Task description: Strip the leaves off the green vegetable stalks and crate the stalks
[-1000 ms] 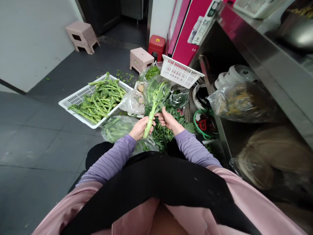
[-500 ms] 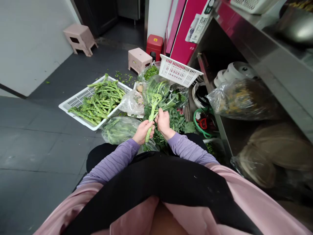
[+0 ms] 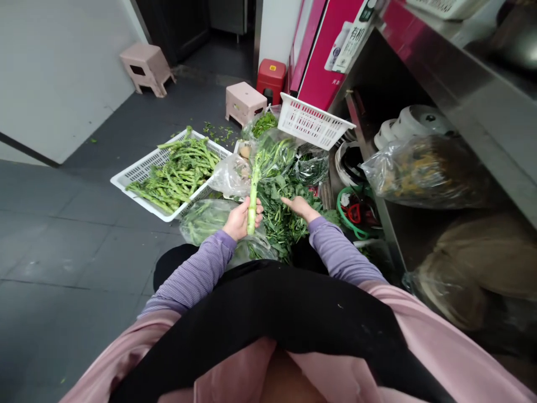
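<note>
My left hand [image 3: 243, 218] is closed round the lower part of a thick pale green vegetable stalk [image 3: 254, 193], held upright with its leafy top away from me. To the right, my right hand [image 3: 300, 206] hovers over a heap of dark green leaves [image 3: 285, 224]; its fingers are stretched out and I see nothing in them. A white slotted basket [image 3: 126, 182] on the left holds many bare green stalks [image 3: 176, 173]. Just left of my left hand lies a clear plastic bag of greens [image 3: 205, 221].
An empty-looking white basket [image 3: 312, 123] is propped behind the bags. Two pink stools [image 3: 146, 67] and a red bin [image 3: 272, 78] stand further back. On the right, steel shelving holds a bagged yellowish item [image 3: 423, 168]; a green basket [image 3: 356, 215] sits beside it.
My right hand has come away from the stalk and moved right over the leaves, its fingers opening. The stalk, still in my left hand, now stands straighter and looks barer.
</note>
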{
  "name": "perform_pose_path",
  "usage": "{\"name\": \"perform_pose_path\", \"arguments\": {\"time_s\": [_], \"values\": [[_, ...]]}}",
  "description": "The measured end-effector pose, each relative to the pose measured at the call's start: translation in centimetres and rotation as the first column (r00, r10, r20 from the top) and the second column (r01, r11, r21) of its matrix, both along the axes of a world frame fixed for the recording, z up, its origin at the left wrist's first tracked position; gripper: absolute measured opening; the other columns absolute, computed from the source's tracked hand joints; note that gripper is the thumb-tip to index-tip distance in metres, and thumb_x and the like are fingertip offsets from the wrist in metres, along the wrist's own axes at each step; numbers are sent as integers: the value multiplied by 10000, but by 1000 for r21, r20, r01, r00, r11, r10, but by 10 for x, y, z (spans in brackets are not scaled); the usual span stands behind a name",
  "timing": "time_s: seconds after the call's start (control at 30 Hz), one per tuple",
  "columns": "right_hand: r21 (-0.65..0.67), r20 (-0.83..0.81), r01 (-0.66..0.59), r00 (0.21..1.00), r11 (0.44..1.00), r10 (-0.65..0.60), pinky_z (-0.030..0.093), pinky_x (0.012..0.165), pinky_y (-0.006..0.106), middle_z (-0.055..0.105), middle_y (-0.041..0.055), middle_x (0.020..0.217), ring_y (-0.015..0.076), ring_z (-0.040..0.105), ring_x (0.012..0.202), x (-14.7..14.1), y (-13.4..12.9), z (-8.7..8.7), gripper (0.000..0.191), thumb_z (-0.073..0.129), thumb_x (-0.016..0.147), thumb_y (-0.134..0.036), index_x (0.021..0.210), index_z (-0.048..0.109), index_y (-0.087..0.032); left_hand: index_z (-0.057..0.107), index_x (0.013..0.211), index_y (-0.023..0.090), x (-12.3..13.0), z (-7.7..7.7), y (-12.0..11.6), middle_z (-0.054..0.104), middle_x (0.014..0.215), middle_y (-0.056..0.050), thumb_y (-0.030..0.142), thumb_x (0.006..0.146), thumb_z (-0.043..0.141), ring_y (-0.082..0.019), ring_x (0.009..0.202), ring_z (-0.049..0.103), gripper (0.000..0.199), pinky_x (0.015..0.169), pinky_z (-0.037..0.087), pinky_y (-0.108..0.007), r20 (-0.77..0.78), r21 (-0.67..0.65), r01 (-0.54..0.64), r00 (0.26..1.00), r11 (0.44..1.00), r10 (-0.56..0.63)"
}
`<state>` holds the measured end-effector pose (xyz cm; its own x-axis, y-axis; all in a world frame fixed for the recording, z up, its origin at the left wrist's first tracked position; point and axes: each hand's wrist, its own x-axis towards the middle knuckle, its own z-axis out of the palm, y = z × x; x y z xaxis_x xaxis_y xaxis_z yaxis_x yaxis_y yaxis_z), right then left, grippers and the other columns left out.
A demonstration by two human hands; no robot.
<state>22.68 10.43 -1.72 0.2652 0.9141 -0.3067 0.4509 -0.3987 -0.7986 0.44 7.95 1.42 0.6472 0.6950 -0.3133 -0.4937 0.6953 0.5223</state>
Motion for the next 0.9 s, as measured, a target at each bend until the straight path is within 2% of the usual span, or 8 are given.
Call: {"name": "perform_pose_path", "arguments": {"time_s": [0.2, 0.27, 0.37, 0.47, 0.6, 0.73, 0.83, 0.9], "values": [[325, -362, 123, 932, 938, 3, 313, 448, 204, 354, -71, 539, 78, 310, 441, -50, 9, 35, 433, 386, 843, -625, 862, 501, -208, 489, 882, 170, 6, 2, -12, 429, 614, 30, 448, 903, 394, -67, 355, 364, 295, 304, 300, -181, -18, 27, 125, 992, 992, -125], [464, -250, 159, 967, 871, -44, 350, 501, 212, 383, -53, 566, 91, 362, 498, -64, 4, 43, 370, 399, 862, -566, 807, 478, -208, 484, 880, 169, 7, 3, -12, 435, 610, 34, 459, 886, 426, -66, 349, 368, 296, 301, 303, -184, -44, 42, 119, 992, 992, -117], [551, 84, -76, 996, 831, 35, 389, 615, 243, 462, -12, 617, 118, 442, 589, -73, -16, 39, 323, 416, 878, -476, 715, 466, -203, 475, 872, 163, 9, 1, -9, 454, 604, 35, 461, 852, 488, -70, 354, 397, 298, 303, 312, -186, -131, 82, 13, 991, 997, -2], [360, 342, -271, 929, 893, 144, 395, 671, 266, 554, 31, 674, 149, 515, 648, -63, -34, 19, 298, 440, 878, -434, 703, 502, -200, 468, 847, 161, 8, -3, -5, 461, 588, 40, 475, 817, 543, -70, 354, 417, 324, 304, 314, -181, -224, 175, -122, 962, 977, 160], [-22, 454, -59, 889, 998, 62, 402, 682, 284, 588, 66, 647, 190, 574, 707, -26, -26, 5, 336, 560, 805, -490, 654, 549, -190, 482, 868, 161, 7, -3, -9, 475, 602, 39, 491, 788, 583, -74, 361, 441, 354, 298, 312, -179, -242, 276, -101, 955, 956, 170], [104, -33, -46, 998, 994, 50, 340, 505, 234, 436, -35, 522, 107, 435, 493, -21, -7, 27, 409, 509, 792, -594, 738, 559, -192, 473, 864, 168, 7, 3, -15, 453, 603, 41, 480, 815, 541, -71, 356, 413, 323, 297, 318, -187, -158, 169, 39, 987, 985, -12], [271, -525, -4, 838, 963, 152, 191, 394, 188, 282, -103, 511, 54, 229, 391, -39, -1, 49, 406, 539, 753, -618, 818, 482, -222, 462, 848, 174, 5, 7, -16, 422, 602, 46, 476, 854, 475, -59, 343, 373, 303, 293, 301, -178, -47, 81, 160, 987, 984, -157], [308, -633, -17, 743, 951, 218, 139, 379, 179, 229, -116, 514, 42, 172, 390, -47, -1, 58, 407, 627, 702, -576, 774, 429, -227, 456, 835, 177, 3, 8, -15, 401, 595, 49, 474, 873, 434, -53, 332, 346, 301, 284, 278, -169, 3, 48, 208, 978, 977, -209]]}}
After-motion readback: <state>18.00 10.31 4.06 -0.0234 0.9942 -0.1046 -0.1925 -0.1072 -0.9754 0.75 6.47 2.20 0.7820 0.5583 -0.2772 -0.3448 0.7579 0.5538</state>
